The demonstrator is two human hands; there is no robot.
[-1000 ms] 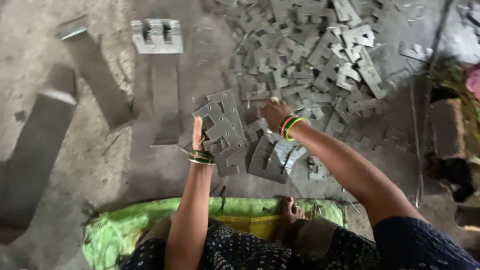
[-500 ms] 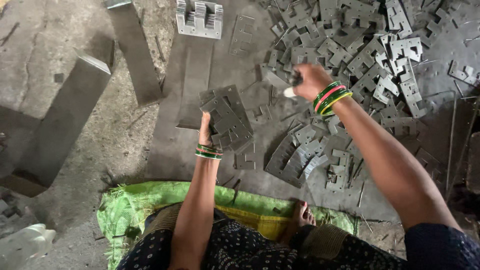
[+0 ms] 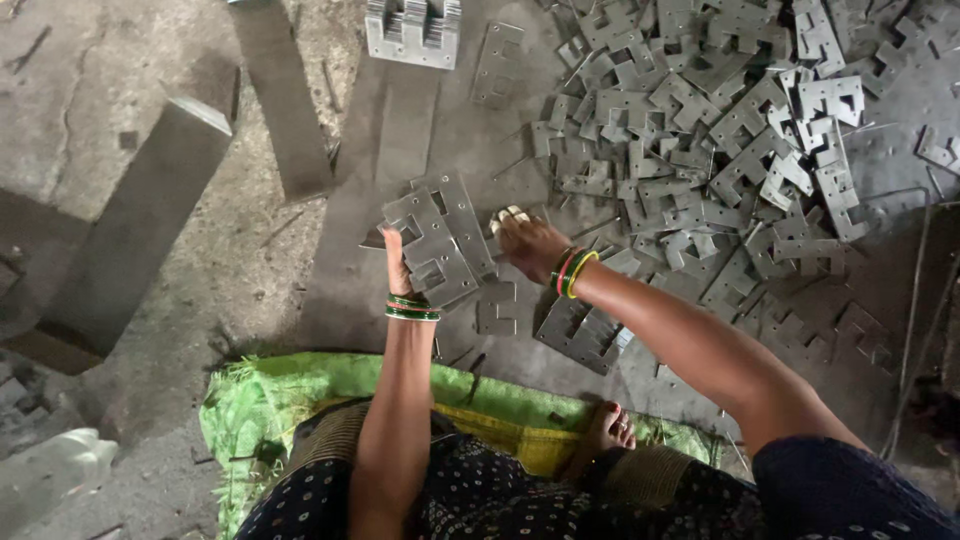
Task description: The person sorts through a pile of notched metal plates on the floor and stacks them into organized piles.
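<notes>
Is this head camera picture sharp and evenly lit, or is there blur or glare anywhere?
Head view: soft, even light, no hard shadows; mild sheen on the loose grey E-shaped metal plates; the right hand looks slightly smeared, the left hand and its fanned stack of grey plates fairly crisp; edges lean outward.

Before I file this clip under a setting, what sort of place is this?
Probably a small metal workshop floor. A heap of stamped metal plates lies on bare dusty ground, the left hand steadies a stack of plates, and the person sits on a green sack.
</notes>
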